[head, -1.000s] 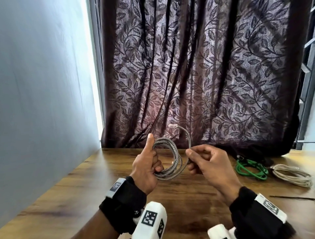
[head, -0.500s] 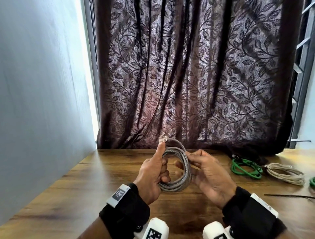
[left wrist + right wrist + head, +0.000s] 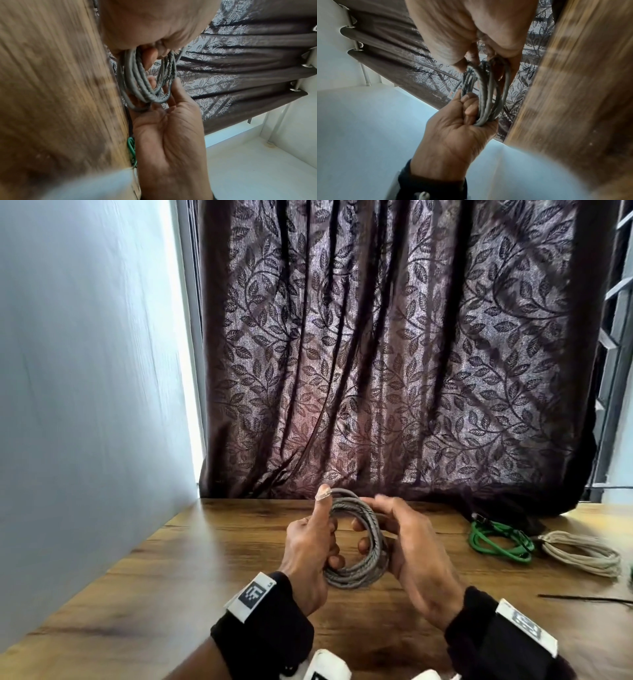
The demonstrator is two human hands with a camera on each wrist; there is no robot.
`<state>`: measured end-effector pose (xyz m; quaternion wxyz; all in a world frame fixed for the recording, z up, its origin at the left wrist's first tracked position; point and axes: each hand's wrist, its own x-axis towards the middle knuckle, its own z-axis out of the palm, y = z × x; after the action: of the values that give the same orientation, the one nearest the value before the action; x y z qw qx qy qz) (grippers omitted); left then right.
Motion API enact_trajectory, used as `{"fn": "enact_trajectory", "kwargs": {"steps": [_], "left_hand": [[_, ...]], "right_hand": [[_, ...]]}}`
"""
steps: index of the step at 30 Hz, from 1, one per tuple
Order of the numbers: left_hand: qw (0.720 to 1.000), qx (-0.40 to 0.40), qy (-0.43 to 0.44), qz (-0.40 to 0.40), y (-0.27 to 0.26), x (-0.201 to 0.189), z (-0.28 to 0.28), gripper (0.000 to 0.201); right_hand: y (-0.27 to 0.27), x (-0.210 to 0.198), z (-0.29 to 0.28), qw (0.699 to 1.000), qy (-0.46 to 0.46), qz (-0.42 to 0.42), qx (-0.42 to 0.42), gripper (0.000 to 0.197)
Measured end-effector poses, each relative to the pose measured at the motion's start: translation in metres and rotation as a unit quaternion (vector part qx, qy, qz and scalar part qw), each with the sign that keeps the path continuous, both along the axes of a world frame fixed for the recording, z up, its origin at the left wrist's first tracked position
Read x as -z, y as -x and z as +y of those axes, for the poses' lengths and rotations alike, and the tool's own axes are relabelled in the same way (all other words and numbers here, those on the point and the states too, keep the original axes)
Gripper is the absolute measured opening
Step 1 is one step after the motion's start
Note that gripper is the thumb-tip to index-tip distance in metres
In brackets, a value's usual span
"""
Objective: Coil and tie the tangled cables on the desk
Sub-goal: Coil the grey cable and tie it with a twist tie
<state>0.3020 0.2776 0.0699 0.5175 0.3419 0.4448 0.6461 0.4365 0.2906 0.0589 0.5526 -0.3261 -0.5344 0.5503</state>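
Observation:
A grey cable coil (image 3: 359, 542) (image 3: 147, 86) (image 3: 486, 94) of several loops is held upright above the wooden desk (image 3: 212, 570) between both hands. My left hand (image 3: 313, 546) (image 3: 467, 112) grips the coil's left side, fingers curled through the loops, thumb raised. The cable's clear plug (image 3: 323, 494) (image 3: 453, 93) sits at that thumb's tip. My right hand (image 3: 394, 539) (image 3: 159, 93) holds the coil's right side, its fingers wrapped round the loops from behind.
A green coiled cable (image 3: 496, 539) and a cream coiled cable (image 3: 582, 553) lie on the desk at the right. A thin black tie (image 3: 585, 599) lies nearer the front right. A dark leaf-patterned curtain (image 3: 394, 354) hangs behind, a pale wall (image 3: 85, 388) stands at the left.
The right hand has laid the loose end with its plug onto the coil and closed round the coil's right side. Both hands and the coil have come lower and nearer.

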Motion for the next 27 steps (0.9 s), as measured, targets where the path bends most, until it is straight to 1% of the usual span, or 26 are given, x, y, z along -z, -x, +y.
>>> {"fn": "enact_trajectory", "kwargs": {"steps": [2, 3, 6, 8, 10, 12, 16, 18, 22, 25, 27], "left_hand": [[1.000, -0.006, -0.001, 0.001, 0.002, 0.001, 0.001, 0.052], [1.000, -0.007, 0.000, 0.001, 0.002, 0.002, 0.002, 0.053], [1.000, -0.002, 0.015, -0.007, -0.002, 0.002, 0.003, 0.055], [0.999, 0.006, 0.031, -0.045, -0.003, 0.001, 0.003, 0.058], [0.995, 0.031, 0.042, -0.085, -0.002, 0.000, 0.002, 0.067], [0.992, 0.060, 0.049, -0.098, -0.002, -0.002, -0.001, 0.073], [0.990, 0.102, 0.042, -0.091, -0.002, 0.000, -0.002, 0.065], [0.988, 0.112, 0.032, -0.102, -0.003, 0.003, 0.000, 0.060], [0.985, 0.125, 0.012, -0.122, -0.009, 0.006, 0.001, 0.051], [0.986, 0.129, 0.002, -0.109, -0.015, 0.004, 0.002, 0.043], [0.985, 0.140, -0.008, -0.103, -0.016, 0.004, 0.003, 0.043]], "right_hand": [[0.003, 0.003, 0.000, 0.998, -0.031, -0.053, 0.019, 0.031], [0.003, 0.006, 0.001, 0.997, -0.042, -0.063, 0.032, 0.032], [0.002, 0.011, 0.005, 0.995, -0.062, -0.066, 0.053, 0.029], [0.000, 0.010, 0.006, 0.994, -0.071, -0.068, 0.051, 0.027], [-0.002, 0.008, 0.008, 0.994, -0.074, -0.069, 0.050, 0.026], [-0.003, 0.008, 0.010, 0.993, -0.075, -0.072, 0.053, 0.025], [-0.005, 0.008, 0.011, 0.992, -0.084, -0.076, 0.063, 0.024], [-0.006, 0.008, 0.010, 0.991, -0.089, -0.078, 0.068, 0.025], [-0.008, 0.009, 0.017, 0.977, -0.131, -0.137, 0.101, 0.025], [-0.012, 0.008, 0.027, 0.967, -0.147, -0.170, 0.119, 0.027], [-0.014, 0.006, 0.028, 0.964, -0.146, -0.186, 0.122, 0.028]]}}
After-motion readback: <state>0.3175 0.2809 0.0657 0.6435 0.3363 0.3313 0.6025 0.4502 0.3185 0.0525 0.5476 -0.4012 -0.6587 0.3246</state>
